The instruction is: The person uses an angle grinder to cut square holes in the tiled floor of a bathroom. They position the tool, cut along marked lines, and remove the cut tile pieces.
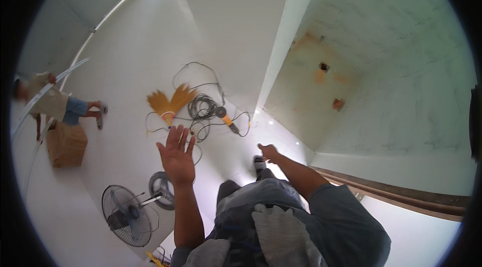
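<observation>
My left hand (178, 162) is raised over the floor with its palm up and fingers spread, holding nothing. Just beyond its fingertips lies a straw broom (170, 104) with its bristles fanned out. My right hand (268, 152) hangs in front of my body above my shoe, fingers partly bent and apart, with nothing visible in it. Ahead of the hands, an angle grinder (227, 120) with a yellow and black body lies beside a coil of dark cable (202, 107). Pale grey cloth (283, 234), perhaps a glove, hangs at my front.
A standing fan (128, 215) is at the lower left. Further left, a person (52, 99) holds a long white strip (45, 91) near a cardboard box (68, 145). On the right, beyond a wall edge, a recessed floor (321, 94) has small holes. A brown sill (401, 194) runs beside me.
</observation>
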